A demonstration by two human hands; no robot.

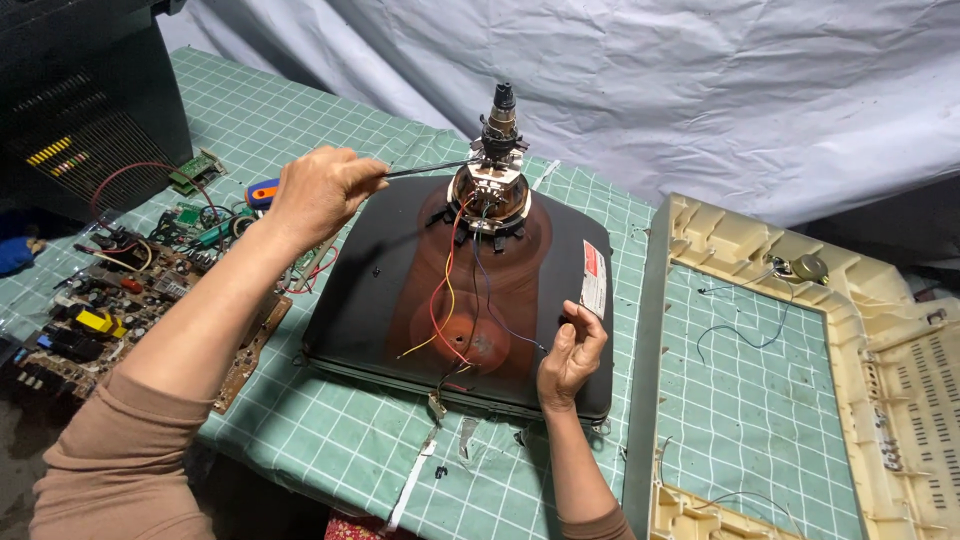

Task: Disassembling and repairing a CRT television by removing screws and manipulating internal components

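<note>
Green checked cloth [330, 440] below: my left hand [318, 195] clenches a screwdriver [425, 169], tip at the tube's neck [497, 150]; I'd keep it level while my right hand [572, 352], empty, steadies the tube [360, 290].

Glossy dark glass picture tube [400, 300] with a matt brown patch, thin black metal tool [430, 169], smooth green checked table cloth [330, 440], yellowed matt plastic frame [655, 350], crumpled pale fabric backdrop [650, 80], brown board [130, 300]

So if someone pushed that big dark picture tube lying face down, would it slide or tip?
The picture tube probably stays put: it looks bulky, lying flat on the checked cloth. Its thin neck sticks straight up and looks fragile. The loose wires would likely flop.
</note>
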